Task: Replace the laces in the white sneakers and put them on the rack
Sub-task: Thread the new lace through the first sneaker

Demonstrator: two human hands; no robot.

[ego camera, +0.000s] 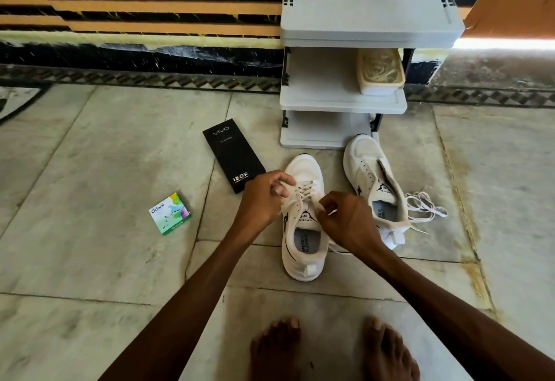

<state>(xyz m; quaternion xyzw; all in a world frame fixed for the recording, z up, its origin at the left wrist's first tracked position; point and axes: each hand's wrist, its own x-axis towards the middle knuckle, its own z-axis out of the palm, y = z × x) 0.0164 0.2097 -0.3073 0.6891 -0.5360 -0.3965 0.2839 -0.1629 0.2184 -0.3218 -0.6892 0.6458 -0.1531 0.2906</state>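
Sneaker [303, 221] in front of the rack [342, 107] sits mid-lacing, the left hand [259, 197] and right hand [350, 223] each apparently pinching a lace end [332, 212], fingers curled; next, both ends need threading through the upper eyelets.

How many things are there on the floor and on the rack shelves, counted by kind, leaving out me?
White sneakers: 2, the one being laced and the unlaced one
Boxes: 2, a black box and a green and white box
Loose lace bundle: 1
Containers: 1, a beige tub on the rack
Total: 6
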